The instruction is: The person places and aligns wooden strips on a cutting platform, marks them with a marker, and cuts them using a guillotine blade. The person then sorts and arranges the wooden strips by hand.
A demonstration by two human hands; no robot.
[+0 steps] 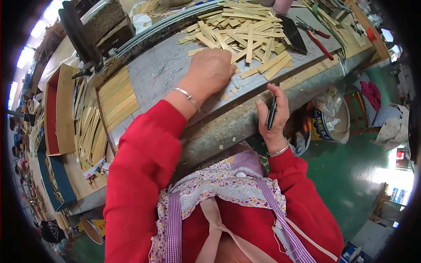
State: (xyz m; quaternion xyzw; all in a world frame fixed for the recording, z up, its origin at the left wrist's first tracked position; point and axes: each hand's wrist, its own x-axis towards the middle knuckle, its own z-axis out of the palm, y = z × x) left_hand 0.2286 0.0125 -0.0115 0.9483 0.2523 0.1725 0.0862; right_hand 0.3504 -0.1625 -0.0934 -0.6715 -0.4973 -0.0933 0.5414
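Note:
My left hand (210,72), with a metal bangle at its wrist, rests with curled fingers on the grey board (162,83), at the near left edge of a heap of thin bamboo strips (250,33). Its fingertips are turned under, so what they grip, if anything, is hidden. Just off the board's near edge, my right hand (277,111) holds a black marker pen (272,113) upright between thumb and fingers. A few short strips (276,65) lie on the board between my hands, beside small cut bits (226,96).
Behind the strips lie a dark flat blade (291,35) and red-handled pliers (322,44). Flat strips line up in a row (118,98) at the left, near an open wooden box (63,109) and a heavy metal fixture (81,35). A bucket (337,122) stands below right.

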